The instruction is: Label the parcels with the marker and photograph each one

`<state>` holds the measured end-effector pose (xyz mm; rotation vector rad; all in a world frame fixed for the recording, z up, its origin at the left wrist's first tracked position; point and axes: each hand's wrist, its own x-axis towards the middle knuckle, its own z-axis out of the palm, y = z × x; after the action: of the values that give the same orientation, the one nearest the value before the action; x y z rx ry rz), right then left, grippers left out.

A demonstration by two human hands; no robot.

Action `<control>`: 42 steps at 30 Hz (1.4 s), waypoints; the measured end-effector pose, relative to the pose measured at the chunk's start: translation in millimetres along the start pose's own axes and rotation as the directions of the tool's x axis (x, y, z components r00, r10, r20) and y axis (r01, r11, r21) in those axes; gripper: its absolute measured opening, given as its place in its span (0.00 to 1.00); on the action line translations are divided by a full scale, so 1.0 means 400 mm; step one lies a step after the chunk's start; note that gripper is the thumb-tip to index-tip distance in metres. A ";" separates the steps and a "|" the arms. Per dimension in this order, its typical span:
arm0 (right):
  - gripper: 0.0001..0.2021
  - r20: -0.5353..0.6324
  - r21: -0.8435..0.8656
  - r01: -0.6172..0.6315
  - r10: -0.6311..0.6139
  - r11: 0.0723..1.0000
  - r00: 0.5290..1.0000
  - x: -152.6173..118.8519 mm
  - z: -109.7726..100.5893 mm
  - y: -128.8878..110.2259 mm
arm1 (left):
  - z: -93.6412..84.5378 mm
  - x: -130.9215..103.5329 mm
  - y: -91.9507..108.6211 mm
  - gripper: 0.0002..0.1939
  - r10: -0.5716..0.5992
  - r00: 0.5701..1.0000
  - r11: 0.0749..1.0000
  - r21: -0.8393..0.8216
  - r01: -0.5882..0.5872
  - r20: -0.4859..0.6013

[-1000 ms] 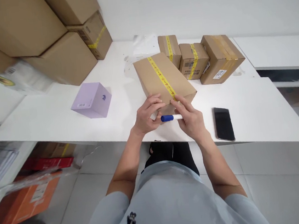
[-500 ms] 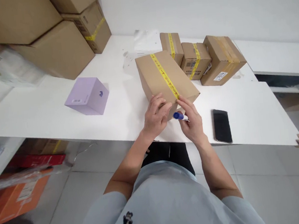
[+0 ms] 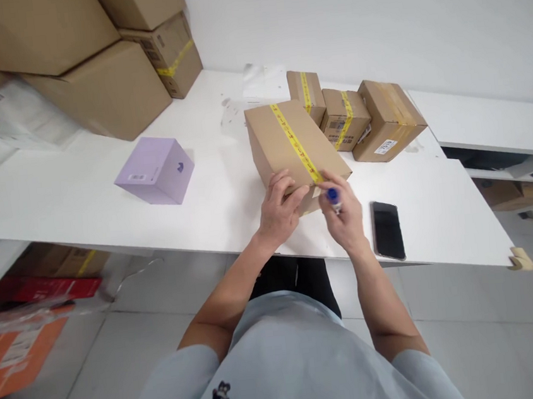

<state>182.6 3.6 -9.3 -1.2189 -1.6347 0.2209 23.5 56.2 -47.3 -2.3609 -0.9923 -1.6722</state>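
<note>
A brown cardboard box [image 3: 272,138] with yellow printed tape [image 3: 294,140] along its top sits on the white table in front of me. My left hand [image 3: 279,209] rests against its near left corner, fingers curled over the top edge. Within my right hand [image 3: 344,216] is a blue-capped marker [image 3: 333,197], held with the cap pointing up. The fingertips of that hand touch the box's near edge at the end of the tape. A whitish patch [image 3: 316,192] shows on the near side, partly hidden by my fingers.
To the left stands a lilac box [image 3: 153,170], and a phone [image 3: 387,230] lies on the right. Behind are several smaller taped cartons [image 3: 386,120]. Large cartons [image 3: 107,89] are stacked at the back left. The table's front edge [image 3: 449,263] runs close to my body.
My right hand has turned, so the marker's cap now points upward instead of to the left. My left hand stays on the box. The view has shifted slightly.
</note>
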 end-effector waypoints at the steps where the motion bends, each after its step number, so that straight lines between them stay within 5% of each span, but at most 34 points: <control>1: 0.13 -0.075 0.114 -0.052 0.060 0.992 0.995 0.004 -0.009 0.001 | 0.001 0.001 0.000 0.12 -0.007 1.000 1.000 -0.007 0.007 0.003; 5: 0.16 -0.268 0.481 -0.172 0.331 0.859 0.905 0.027 -0.064 -0.002 | 0.007 0.000 -0.002 0.13 -0.044 0.999 0.999 -0.014 0.044 0.003; 10: 0.29 -0.354 0.511 -0.206 0.423 0.834 0.834 0.068 -0.114 -0.011 | 0.011 0.001 -0.007 0.12 -0.007 0.999 0.999 -0.051 0.005 -0.045; 16: 0.18 -0.153 0.476 -0.215 0.320 0.853 0.935 0.106 -0.086 -0.002 | 0.006 0.005 -0.017 0.11 0.024 0.999 0.998 -0.060 -0.027 -0.040; 20: 0.16 -0.129 0.372 -0.149 0.210 0.916 0.969 0.120 -0.051 0.005 | 0.002 0.002 -0.020 0.10 -0.005 1.000 0.998 -0.062 0.005 -0.004; 25: 0.18 -0.068 0.203 -0.077 0.093 0.976 0.993 0.131 -0.022 0.008 | 0.000 -0.001 -0.023 0.12 -0.008 1.000 0.999 -0.047 0.009 0.018; 32: 0.16 0.000 0.217 -0.058 0.059 0.974 0.998 0.136 -0.005 0.015 | 0.004 0.004 -0.020 0.08 0.040 0.998 0.999 -0.008 -0.041 -0.058; 37: 0.17 0.016 0.173 -0.017 0.015 0.985 1.000 0.140 -0.010 0.001 | 0.000 0.005 -0.017 0.10 0.007 1.000 0.999 0.043 -0.007 0.000; 42: 0.18 0.072 0.089 -0.022 0.015 0.996 0.997 0.143 -0.015 -0.006 | 0.004 0.005 -0.018 0.08 0.044 0.996 0.998 -0.046 -0.047 -0.073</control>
<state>188.9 45.1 30.1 -1.1696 -1.6573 0.3497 21.2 63.6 -48.5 -2.3157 -0.8899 -1.7696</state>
